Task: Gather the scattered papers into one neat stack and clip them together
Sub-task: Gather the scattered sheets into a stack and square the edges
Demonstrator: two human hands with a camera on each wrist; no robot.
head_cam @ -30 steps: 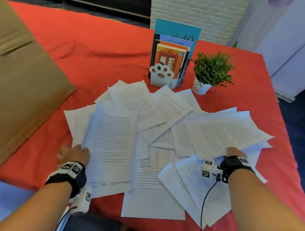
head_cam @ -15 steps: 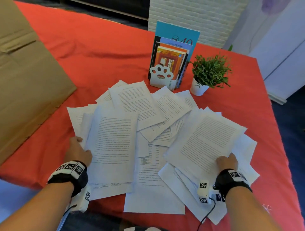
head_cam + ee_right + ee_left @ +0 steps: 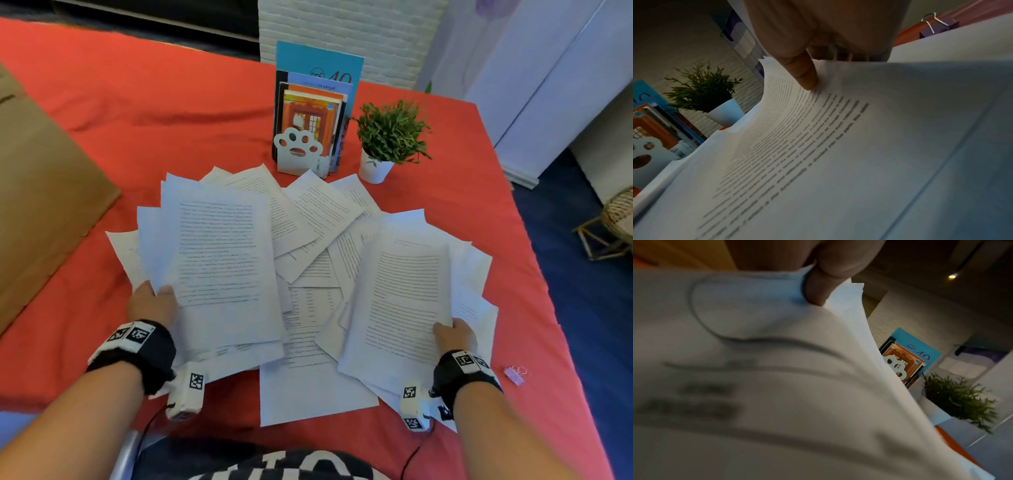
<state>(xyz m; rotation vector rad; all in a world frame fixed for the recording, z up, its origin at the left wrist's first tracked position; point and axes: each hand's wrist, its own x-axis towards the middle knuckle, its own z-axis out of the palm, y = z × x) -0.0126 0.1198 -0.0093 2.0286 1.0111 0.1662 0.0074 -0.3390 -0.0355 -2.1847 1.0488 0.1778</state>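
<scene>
Left hand: the left hand point(image 3: 150, 305) is gripping the near-left corner of a bundle of papers point(image 3: 219, 260), thumb point(image 3: 822, 287) on top, fingers underneath; the bundle is tilting up off the table.
Right hand: the right hand point(image 3: 454, 334) is pinching the near-right corner of a second bundle point(image 3: 404, 301), thumb point(image 3: 801, 73) pressing on the printed top page, the other fingers hiding beneath; the sheets are bowing upward.
Loose sheets: more printed pages point(image 3: 318, 219) are lying fanned and overlapping between and behind the two bundles; one sheet point(image 3: 308, 387) is sitting nearest the person, reaching toward the table edge.
Clip: a small purple binder clip point(image 3: 514, 374) is lying on the cloth just right of the right wrist, apart from the papers; it is also showing in the right wrist view point(image 3: 937, 26).
Table: a red cloth point(image 3: 171, 113) is covering it.
Behind papers: books are standing in a white paw-shaped holder point(image 3: 298, 150); a potted plant point(image 3: 390, 137) is sitting just right of it.
Far left: a brown cardboard box point(image 3: 41, 205) is resting on the cloth.
</scene>
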